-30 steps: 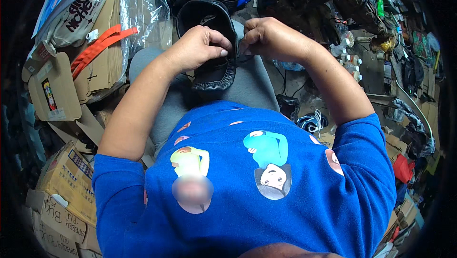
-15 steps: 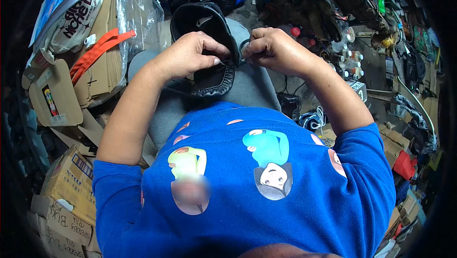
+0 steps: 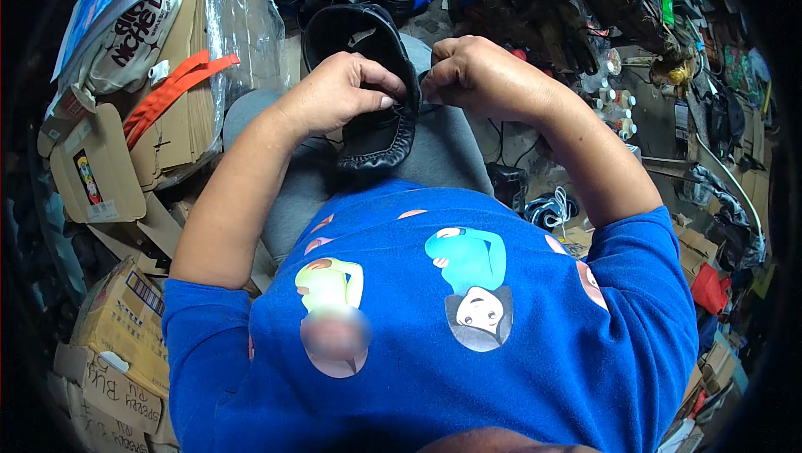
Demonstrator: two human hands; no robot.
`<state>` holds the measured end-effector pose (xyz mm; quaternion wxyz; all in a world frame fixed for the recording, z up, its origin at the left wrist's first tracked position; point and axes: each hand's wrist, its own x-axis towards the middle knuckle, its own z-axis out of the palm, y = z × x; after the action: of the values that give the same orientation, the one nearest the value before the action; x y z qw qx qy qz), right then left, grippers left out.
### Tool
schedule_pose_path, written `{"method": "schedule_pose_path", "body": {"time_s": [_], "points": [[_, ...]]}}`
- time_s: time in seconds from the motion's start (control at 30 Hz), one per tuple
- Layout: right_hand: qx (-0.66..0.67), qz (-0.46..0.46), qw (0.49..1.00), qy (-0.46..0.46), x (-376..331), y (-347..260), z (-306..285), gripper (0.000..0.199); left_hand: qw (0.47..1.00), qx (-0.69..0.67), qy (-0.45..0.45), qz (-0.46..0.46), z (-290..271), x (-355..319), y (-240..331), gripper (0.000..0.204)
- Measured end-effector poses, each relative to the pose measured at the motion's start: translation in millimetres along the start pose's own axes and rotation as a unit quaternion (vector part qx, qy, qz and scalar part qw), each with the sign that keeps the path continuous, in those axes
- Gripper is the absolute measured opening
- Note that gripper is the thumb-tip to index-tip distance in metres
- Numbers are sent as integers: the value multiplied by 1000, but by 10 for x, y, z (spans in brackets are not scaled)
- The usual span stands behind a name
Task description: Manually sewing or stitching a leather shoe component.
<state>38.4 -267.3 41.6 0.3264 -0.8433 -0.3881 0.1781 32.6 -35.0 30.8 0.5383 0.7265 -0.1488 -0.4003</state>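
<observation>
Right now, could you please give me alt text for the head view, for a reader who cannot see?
A person's left hand reaches into a black shoe over grey-clad legs, the right hand close by its right side. Orange strips and cardboard lie to the left.

Blue cartoon-print shirt (image 3: 409, 303), grey trousers (image 3: 451, 148)

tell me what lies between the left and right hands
The black shoe's side wall, with the left hand on its inner side and the right hand on its outer side, in the head view.
</observation>
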Motion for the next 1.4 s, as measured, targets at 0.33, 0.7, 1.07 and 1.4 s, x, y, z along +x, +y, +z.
{"method": "schedule_pose_path", "body": {"time_s": [0.33, 0.7, 1.07, 1.4], "points": [[27, 25, 998, 45, -64, -51, 186, 13, 999, 25, 38, -7, 32, 50, -29, 14], [237, 95, 967, -3, 18, 163, 245, 13, 997, 82, 3, -11, -115, 76, -61, 18], [119, 67, 990, -17, 65, 48, 143, 16, 993, 119, -15, 18, -109, 29, -81, 24], [35, 34, 999, -4, 75, 6, 91, 14, 994, 102, 3, 28, -97, 19, -106, 27]]}}
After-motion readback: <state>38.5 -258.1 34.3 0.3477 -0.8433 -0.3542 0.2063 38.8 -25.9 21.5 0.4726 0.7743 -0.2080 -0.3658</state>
